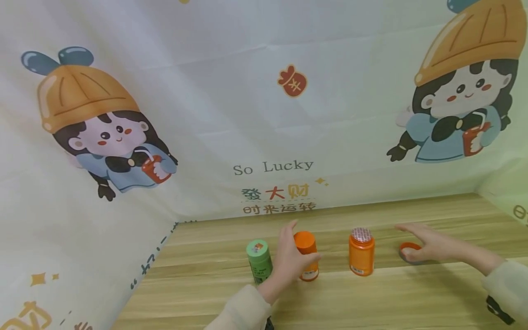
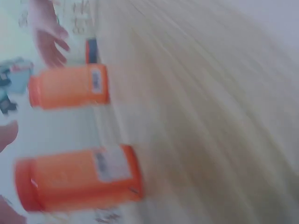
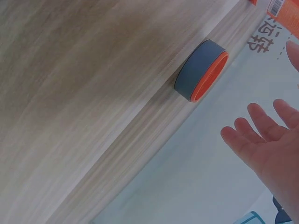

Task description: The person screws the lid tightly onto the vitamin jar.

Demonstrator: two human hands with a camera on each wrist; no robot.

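Observation:
My left hand (image 1: 286,254) is beside a capped orange bottle (image 1: 305,243), its fingers and thumb spread apart on either side of the bottle in the head view. A green canister (image 1: 260,261) stands just left of that hand, partly hidden by it. To the right is a second orange bottle (image 1: 362,256), uncapped, with a patterned seal (image 1: 361,234) over its mouth. My right hand (image 1: 431,243) hovers with parted fingers over a low round piece (image 3: 201,70), grey-blue outside and orange at its rim and inside. Clear space shows between those fingers and the piece in the right wrist view.
The wood-grain table (image 1: 330,302) ends at a white printed cloth (image 1: 231,105) hanging behind and along the sides. All the containers stand upright in a loose row. Dark straps show at both sleeves (image 1: 505,284).

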